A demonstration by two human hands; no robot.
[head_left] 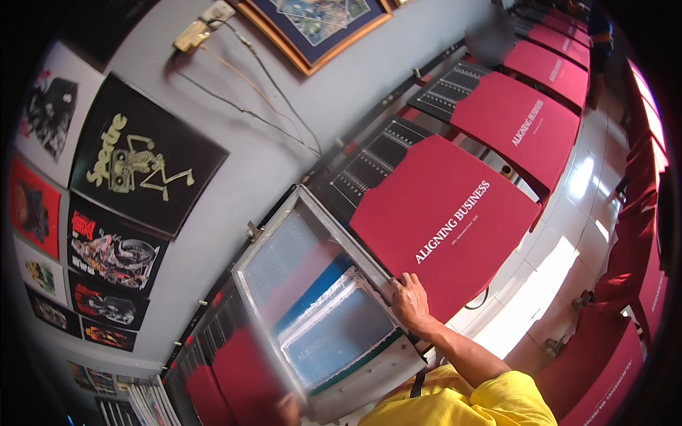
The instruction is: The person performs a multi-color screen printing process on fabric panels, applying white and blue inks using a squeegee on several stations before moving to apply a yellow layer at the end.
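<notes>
Head view, sole view. Screen frame [348, 238] (metal rim, stretched mesh): 1 pc., approx. 6 o'clock of centre. R hand [408, 299]: approx. 5 o'clock, clamped on frame's rt. rim. L hand [289, 410]: betw. 6 & 7, nr. frame's lower-L corner; blurred, grip can't be told. Hands well apart. Blue band [323, 287]: across mesh. Red cloth [440, 206] on board: 3 o'clock, nr. R hand. 2nd red cloth [245, 366]: 7 o'clock. Handling (judged): support both sides evenly, no twist; fingers on metal, off mesh & blue band (smear risk); keep rim clear of neighbouring cloth; move slowly.
</notes>
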